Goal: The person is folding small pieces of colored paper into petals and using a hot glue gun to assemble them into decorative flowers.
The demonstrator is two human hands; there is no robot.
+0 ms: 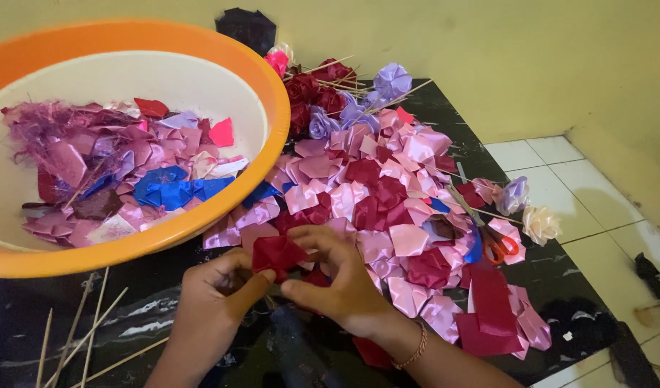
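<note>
My left hand and my right hand meet low in the middle of the view, both pinching a folded dark red ribbon piece. Right behind my fingers lies a heap of folded pink and dark red ribbon petals on a black marbled board. A dark glue gun lies below my hands, partly hidden by my wrists.
An orange-rimmed bowl full of ribbon scraps sits at the left. Finished ribbon roses on sticks lie at the back, more roses and red-handled scissors at the right. Bare wooden sticks lie lower left. White floor tiles are at the right.
</note>
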